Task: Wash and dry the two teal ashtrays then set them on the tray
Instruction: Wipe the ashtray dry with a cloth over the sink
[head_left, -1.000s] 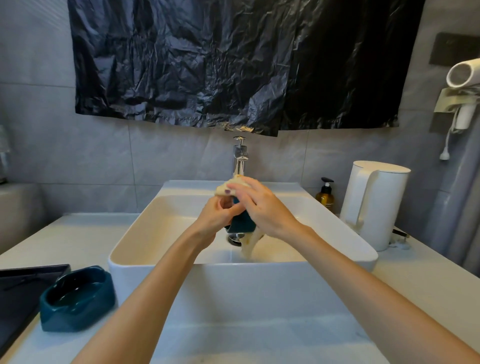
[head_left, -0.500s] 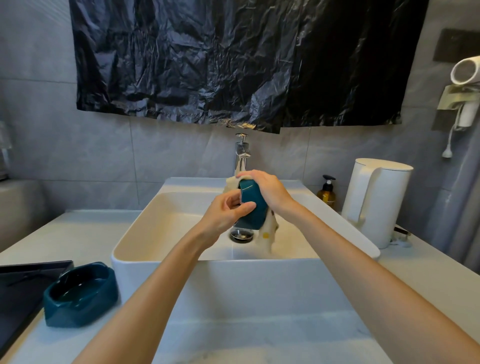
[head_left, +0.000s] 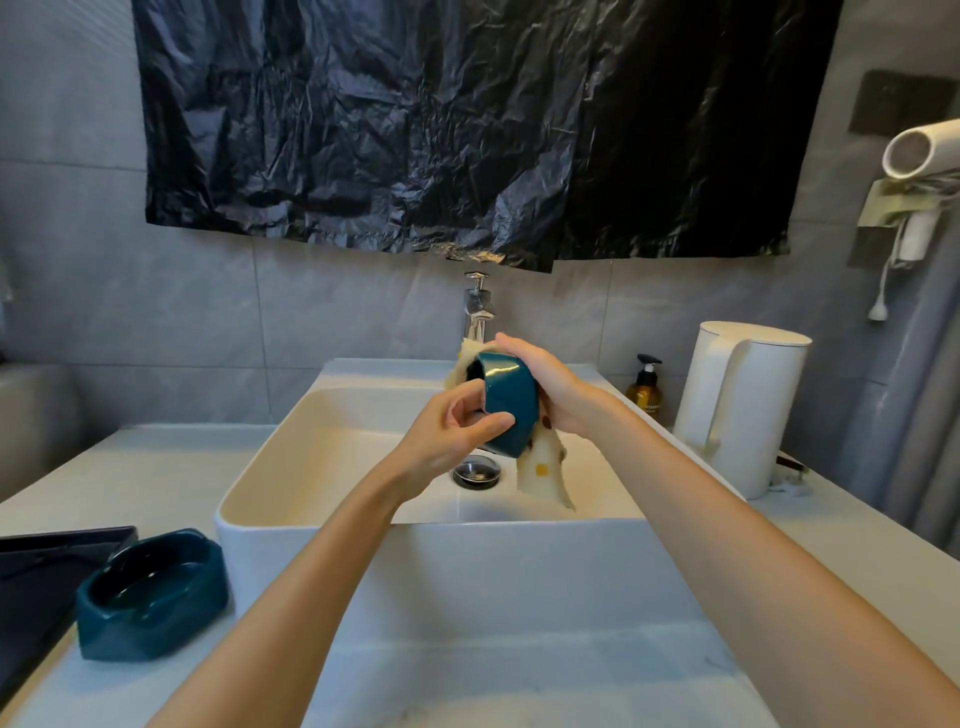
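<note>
One teal ashtray (head_left: 506, 402) is held on its side above the white sink (head_left: 322, 426). My left hand (head_left: 449, 436) grips its near rim, thumb on the outer wall. My right hand (head_left: 550, 387) holds a pale spotted cloth (head_left: 543, 470) against the ashtray's far side; the cloth hangs down below it and also pokes out at the top. A second teal ashtray (head_left: 150, 595) stands upright on the counter at the left, beside the dark tray (head_left: 36, 577).
The chrome tap (head_left: 477, 306) stands behind my hands, the drain (head_left: 476, 471) below them. A white kettle (head_left: 737, 405) and an amber pump bottle (head_left: 644, 387) stand right of the sink. A hair dryer (head_left: 919, 150) hangs on the right wall.
The ashtray has been turned in my hands so its outer wall faces me, and my right hand with the cloth has shifted from over the top round to its far side.
</note>
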